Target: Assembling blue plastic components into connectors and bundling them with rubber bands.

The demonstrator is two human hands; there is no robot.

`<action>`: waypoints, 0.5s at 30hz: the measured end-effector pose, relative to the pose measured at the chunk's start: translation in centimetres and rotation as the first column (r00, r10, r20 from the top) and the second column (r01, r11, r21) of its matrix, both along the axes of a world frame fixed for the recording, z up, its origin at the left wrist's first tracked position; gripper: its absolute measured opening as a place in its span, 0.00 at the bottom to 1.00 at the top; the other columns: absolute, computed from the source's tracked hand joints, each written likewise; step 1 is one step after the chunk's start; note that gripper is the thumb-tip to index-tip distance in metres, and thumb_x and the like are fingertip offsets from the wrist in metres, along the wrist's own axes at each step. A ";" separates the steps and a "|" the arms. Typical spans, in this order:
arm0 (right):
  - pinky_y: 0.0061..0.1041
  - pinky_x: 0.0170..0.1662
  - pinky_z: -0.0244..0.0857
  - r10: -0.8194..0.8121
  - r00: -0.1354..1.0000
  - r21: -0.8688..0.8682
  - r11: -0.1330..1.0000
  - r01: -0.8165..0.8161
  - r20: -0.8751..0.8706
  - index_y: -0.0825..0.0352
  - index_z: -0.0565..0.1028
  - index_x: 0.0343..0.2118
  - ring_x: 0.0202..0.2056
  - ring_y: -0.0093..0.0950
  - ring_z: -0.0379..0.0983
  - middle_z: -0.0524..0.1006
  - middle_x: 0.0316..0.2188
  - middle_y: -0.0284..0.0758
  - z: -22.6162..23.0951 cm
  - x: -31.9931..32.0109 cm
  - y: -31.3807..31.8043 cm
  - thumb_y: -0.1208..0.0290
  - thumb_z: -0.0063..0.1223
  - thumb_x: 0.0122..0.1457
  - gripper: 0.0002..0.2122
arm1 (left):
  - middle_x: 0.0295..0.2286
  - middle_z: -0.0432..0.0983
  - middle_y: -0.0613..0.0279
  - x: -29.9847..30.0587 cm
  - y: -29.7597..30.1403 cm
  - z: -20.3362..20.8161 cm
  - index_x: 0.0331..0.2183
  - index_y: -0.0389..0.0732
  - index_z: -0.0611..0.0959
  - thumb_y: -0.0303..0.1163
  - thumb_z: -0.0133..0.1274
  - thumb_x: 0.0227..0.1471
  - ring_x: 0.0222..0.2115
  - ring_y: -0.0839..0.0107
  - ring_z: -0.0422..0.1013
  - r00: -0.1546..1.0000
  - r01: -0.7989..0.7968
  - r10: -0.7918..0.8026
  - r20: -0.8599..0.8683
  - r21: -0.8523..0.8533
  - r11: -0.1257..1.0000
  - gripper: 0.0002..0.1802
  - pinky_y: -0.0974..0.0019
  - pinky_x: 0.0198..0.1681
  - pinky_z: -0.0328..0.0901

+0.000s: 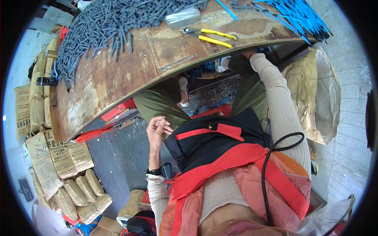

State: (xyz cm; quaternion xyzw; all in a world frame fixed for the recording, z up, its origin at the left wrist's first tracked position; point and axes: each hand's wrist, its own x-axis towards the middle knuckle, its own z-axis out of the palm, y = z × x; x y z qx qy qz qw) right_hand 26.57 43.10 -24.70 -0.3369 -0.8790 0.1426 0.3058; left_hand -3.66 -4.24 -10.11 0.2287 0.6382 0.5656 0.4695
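Observation:
My left hand (159, 126) is raised beside my left thigh, next to the black apron (201, 145). Its fingers are curled in loosely toward the thumb, and nothing shows between them. My right arm reaches forward under the table edge, where my right hand (249, 54) is mostly hidden by the wooden table (134, 72); its fingers do not show. On the tabletop above lie yellow-handled pliers (212, 36), apart from both hands. A clear plastic box (182, 17) rests just beyond them.
Dark grey plastic parts (118, 27) are heaped across the table's far left. Blue rods with dark ends (299, 17) lie at the far right. Paper sacks (65, 157) are stacked at the left, and a large paper bag (301, 90) stands at the right. Red strands (94, 133) hang near the table's left edge.

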 end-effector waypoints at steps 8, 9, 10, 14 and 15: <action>0.35 0.60 0.55 -0.030 0.999 -0.108 0.994 0.034 0.039 0.62 0.68 0.53 0.52 0.35 0.65 0.71 0.51 0.39 1.5 0.3 -0.6 0.58 0.47 0.61 0.20 | 0.27 0.77 0.57 1.7 2.6 0.3 0.40 0.35 0.76 0.27 0.50 0.59 0.20 0.71 0.75 0.999 0.038 -0.038 -0.017 0.013 0.999 0.08 0.73 0.21 0.70; 0.35 0.60 0.55 -0.025 0.999 -0.123 0.992 0.030 0.041 0.62 0.68 0.53 0.52 0.35 0.65 0.71 0.52 0.39 1.5 -0.1 -1.0 0.58 0.47 0.61 0.20 | 0.27 0.77 0.57 1.8 2.7 0.2 0.40 0.35 0.76 0.27 0.50 0.59 0.20 0.71 0.75 0.999 0.040 -0.040 -0.020 0.012 0.999 0.08 0.73 0.21 0.70; 0.34 0.61 0.55 -0.023 0.999 -0.135 0.990 0.029 0.044 0.62 0.68 0.53 0.52 0.35 0.65 0.70 0.52 0.39 1.6 -0.4 -1.1 0.58 0.47 0.61 0.20 | 0.27 0.77 0.57 2.1 2.7 0.2 0.40 0.35 0.76 0.27 0.49 0.59 0.20 0.71 0.75 0.999 0.030 -0.030 -0.024 0.009 1.000 0.08 0.73 0.21 0.70; 0.34 0.61 0.54 -0.009 0.998 -0.185 0.983 0.022 0.067 0.62 0.68 0.53 0.53 0.35 0.65 0.70 0.52 0.39 1.9 -0.3 -2.3 0.58 0.47 0.61 0.20 | 0.27 0.77 0.57 3.6 3.0 0.2 0.39 0.35 0.76 0.27 0.49 0.59 0.20 0.72 0.74 0.999 -0.009 0.010 -0.042 0.021 1.000 0.08 0.74 0.21 0.70; 0.34 0.61 0.54 -0.005 0.997 -0.199 0.980 0.020 0.077 0.62 0.68 0.53 0.53 0.35 0.64 0.70 0.52 0.39 1.9 -0.8 -2.2 0.58 0.47 0.61 0.20 | 0.27 0.77 0.58 4.0 3.2 0.1 0.39 0.35 0.76 0.28 0.49 0.59 0.20 0.72 0.74 0.998 -0.029 0.031 -0.056 0.036 0.999 0.08 0.74 0.21 0.69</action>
